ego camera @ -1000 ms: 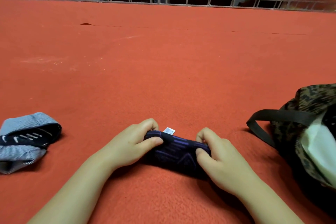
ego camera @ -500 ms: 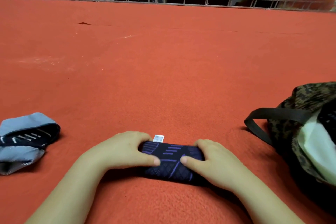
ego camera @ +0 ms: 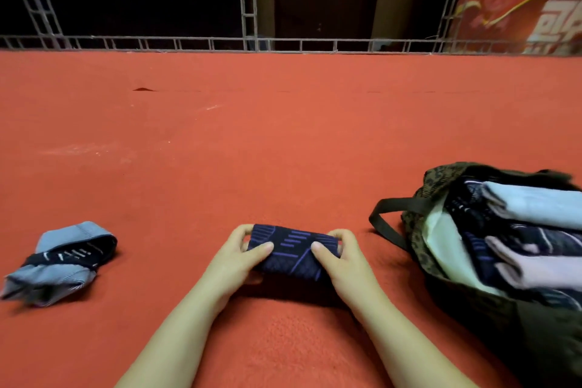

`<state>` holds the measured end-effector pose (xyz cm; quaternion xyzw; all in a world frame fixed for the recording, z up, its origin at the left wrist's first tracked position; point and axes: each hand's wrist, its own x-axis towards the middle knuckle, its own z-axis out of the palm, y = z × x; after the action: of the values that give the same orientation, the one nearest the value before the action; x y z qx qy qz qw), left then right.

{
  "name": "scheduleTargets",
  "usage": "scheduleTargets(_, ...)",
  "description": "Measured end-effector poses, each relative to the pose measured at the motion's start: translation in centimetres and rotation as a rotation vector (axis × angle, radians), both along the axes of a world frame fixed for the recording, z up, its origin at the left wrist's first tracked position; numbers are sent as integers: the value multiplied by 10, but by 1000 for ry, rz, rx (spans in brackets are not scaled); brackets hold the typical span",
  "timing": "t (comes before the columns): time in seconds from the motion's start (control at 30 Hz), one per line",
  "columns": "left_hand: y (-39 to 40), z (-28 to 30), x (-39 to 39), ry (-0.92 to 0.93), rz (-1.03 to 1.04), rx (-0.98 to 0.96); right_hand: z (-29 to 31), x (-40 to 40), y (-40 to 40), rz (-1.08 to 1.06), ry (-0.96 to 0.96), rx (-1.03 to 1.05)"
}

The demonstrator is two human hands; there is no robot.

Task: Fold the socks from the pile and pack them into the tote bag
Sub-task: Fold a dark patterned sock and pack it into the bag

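Head view: red carpeted floor runs wide and bare to a metal railing at its far edge, with a red banner behind showing white characters too blurred to read. Tote bag sits open at right, folded socks inside, near the right hand; grey sock pile lies well apart at left. Left hand and right hand each grip an end of the folded navy sock, between them, thumbs on top.
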<state>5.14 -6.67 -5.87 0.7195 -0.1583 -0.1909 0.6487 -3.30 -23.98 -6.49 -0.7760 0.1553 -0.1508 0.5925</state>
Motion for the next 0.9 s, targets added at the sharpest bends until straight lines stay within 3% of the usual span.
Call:
scheduleTargets(0.17, -39, 21, -36, -81, 104, -78, 38, -46, -13, -139, -158, 27)
scheduleTargets(0.43, -108, 72, -97, -233, -85, -82, 84, -138, -69, -247, -355, -239)
scheduleTargets(0.63, -160, 93, -135, -217, -211, -270, 114, -181, -106, -371, -463, -79)
scheduleTargets(0.77, -203, 119, -141, -271, -282, -278, 137, -180, -149, -488, -439, -204)
scheduleTargets(0.9, -241, 143, -124, -326, -280, -257, 158, -168, -187, -529, -366, -202)
